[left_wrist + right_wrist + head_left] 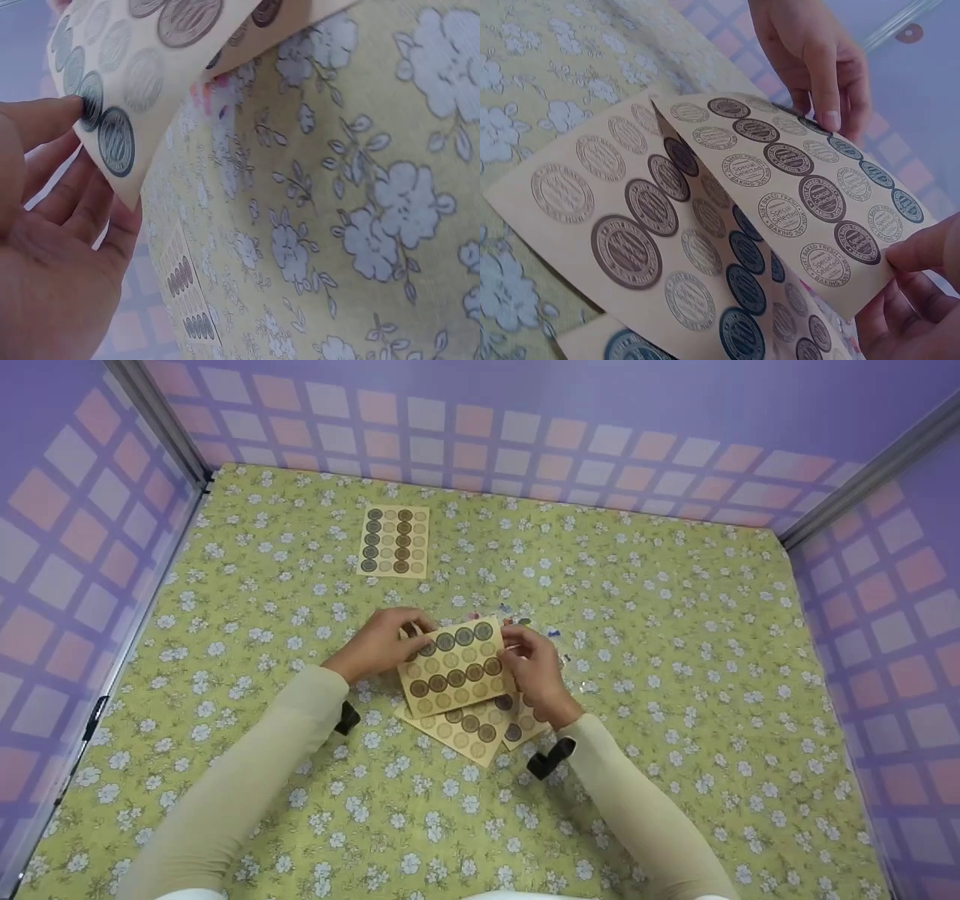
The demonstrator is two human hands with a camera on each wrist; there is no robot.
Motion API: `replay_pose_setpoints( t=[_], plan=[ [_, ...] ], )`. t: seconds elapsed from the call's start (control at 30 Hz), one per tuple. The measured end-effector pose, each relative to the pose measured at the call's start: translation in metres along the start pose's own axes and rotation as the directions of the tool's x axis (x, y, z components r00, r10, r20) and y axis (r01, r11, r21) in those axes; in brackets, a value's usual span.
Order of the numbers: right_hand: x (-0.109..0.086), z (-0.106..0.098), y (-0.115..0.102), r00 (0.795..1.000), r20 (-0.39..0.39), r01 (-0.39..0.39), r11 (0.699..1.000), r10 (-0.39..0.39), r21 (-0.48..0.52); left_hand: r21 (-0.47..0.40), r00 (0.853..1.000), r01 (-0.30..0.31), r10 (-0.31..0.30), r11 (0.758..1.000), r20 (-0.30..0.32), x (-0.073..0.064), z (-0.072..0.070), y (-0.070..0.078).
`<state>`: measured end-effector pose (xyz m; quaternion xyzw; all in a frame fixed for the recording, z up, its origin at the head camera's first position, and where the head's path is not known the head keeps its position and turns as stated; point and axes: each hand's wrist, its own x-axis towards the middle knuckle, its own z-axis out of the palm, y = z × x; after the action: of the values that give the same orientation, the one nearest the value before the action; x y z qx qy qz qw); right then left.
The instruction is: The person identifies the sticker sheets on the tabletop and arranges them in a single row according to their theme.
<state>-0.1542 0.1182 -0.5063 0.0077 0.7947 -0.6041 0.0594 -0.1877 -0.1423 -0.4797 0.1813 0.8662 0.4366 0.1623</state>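
Between my two hands is a tan sheet of round stickers (451, 666), raised over the table and tilted. My left hand (384, 643) pinches its upper left corner, thumb on the printed face and fingers behind. On the opposite side my right hand (534, 660) pinches the right edge between thumb and fingers. The right wrist view shows rows of brown, dark teal and plain circles printed with "Special Selected". Beneath it lies a second sticker sheet (622, 210), fanned out at an angle, and another sheet (529, 724) shows partly at the right, mostly covered.
A separate sticker sheet (394, 541) lies flat farther back on the flowered tablecloth (660, 675). Small colourful bits (553, 634) are scattered just beyond the right hand. Purple panels with a checked band (525, 427) wall the table at the back and sides.
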Motion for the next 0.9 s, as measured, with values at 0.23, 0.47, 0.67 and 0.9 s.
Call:
replay_pose_setpoints(
  t=[0.23, 0.47, 0.67, 0.9],
  plan=[
    [0.001, -0.005, -0.001, 1.0, -0.018, 0.019, 0.997, -0.021, -0.078, 0.033, 0.999, -0.029, 0.028, 0.999, 0.015, 0.0, 0.004, 0.005],
    [0.002, -0.011, -0.001, 0.996, -0.041, 0.072, 0.982, -0.08, -0.174, 0.042, 0.999, -0.041, 0.04, 0.998, 0.006, 0.002, 0.007, 0.008],
    [0.003, -0.019, -0.002, 0.999, -0.024, 0.038, 0.997, -0.04, -0.062, -0.026, 0.999, -0.017, 0.016, 1.0, -0.046, 0.004, 0.008, 0.008],
    [0.002, -0.024, 0.0, 0.997, -0.056, -0.042, 0.997, 0.046, 0.062, -0.183, 0.988, 0.023, -0.05, 0.983, -0.145, 0.007, 0.014, 0.01]
  ],
)
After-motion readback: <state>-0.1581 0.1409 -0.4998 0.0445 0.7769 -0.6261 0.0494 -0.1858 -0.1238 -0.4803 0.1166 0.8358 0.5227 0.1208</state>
